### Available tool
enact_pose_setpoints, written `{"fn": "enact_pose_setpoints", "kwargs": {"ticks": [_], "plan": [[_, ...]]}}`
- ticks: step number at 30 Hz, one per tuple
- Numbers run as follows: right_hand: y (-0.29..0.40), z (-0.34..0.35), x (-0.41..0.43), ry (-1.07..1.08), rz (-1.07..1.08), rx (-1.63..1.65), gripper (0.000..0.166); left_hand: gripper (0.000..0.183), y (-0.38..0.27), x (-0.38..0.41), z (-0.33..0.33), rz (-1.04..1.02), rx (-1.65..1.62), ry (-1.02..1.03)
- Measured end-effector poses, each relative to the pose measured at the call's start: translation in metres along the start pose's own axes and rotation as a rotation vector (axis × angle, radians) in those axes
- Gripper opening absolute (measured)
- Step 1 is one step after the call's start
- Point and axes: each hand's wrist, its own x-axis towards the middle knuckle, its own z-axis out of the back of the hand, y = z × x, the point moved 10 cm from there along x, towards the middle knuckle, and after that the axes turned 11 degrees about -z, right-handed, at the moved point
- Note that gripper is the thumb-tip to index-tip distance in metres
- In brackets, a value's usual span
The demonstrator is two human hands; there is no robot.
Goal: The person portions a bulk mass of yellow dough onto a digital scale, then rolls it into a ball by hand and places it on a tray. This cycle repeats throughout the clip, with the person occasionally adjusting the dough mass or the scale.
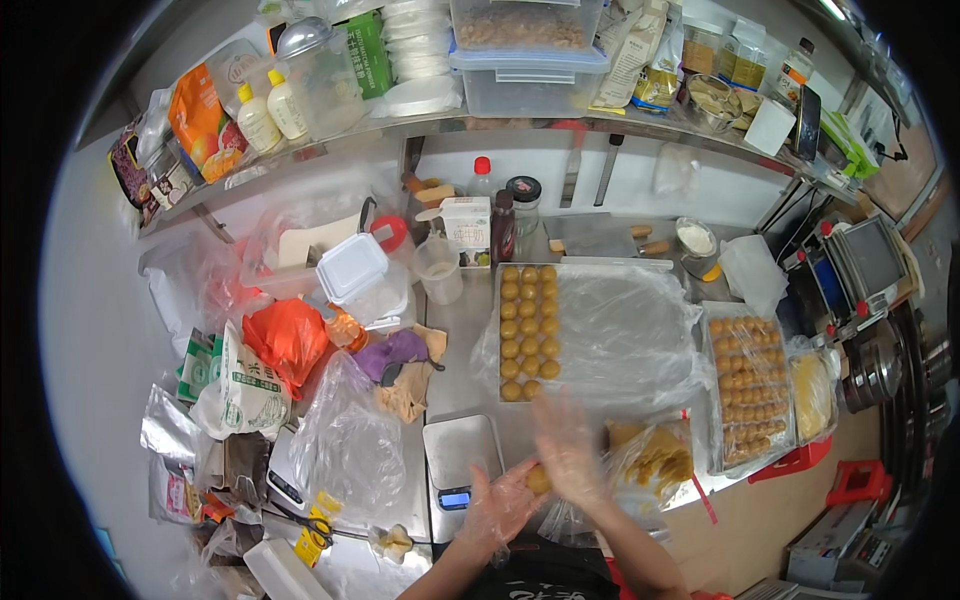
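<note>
My left hand point(499, 504), in a clear plastic glove, holds a brown dough ball point(538, 478) on its fingers, palm up. My right hand point(564, 442) is blurred, raised just above and to the right of the ball, its fingers extended and nothing seen in it. Beyond my hands lies a metal tray point(529, 334) with rows of similar balls along its left side and plastic film point(626, 330) over the rest. A digital scale point(460, 454) with a lit display is left of my hands. To the right, an open plastic bag holds a brown dough mass point(656, 454).
A second film-covered tray of balls point(750, 382) stands at the right. Plastic bags point(352, 442), scissors point(319, 529) and containers point(352, 270) crowd the left. A milk carton point(466, 229) and bottles stand behind. A loaded metal shelf point(517, 127) spans the back.
</note>
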Motion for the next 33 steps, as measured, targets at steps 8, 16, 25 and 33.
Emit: {"fn": "enact_pose_setpoints", "kwargs": {"ticks": [8,16,25,33], "plan": [[0.078,-0.013,-0.065,0.118,0.254,0.146,0.047,0.104,-0.002,0.026,0.008,-0.524,-0.432,0.269],[0.074,-0.012,-0.051,0.027,0.071,0.158,0.041,0.109,-0.018,0.016,0.005,-0.133,0.036,-0.035],[-0.026,0.007,-0.02,0.028,0.039,0.143,0.045,0.102,-0.003,0.023,0.033,-0.004,-0.057,-0.064],[-0.015,-0.016,-0.032,0.169,0.131,0.214,0.052,0.096,0.007,0.028,0.049,0.073,0.172,-0.093]]}}
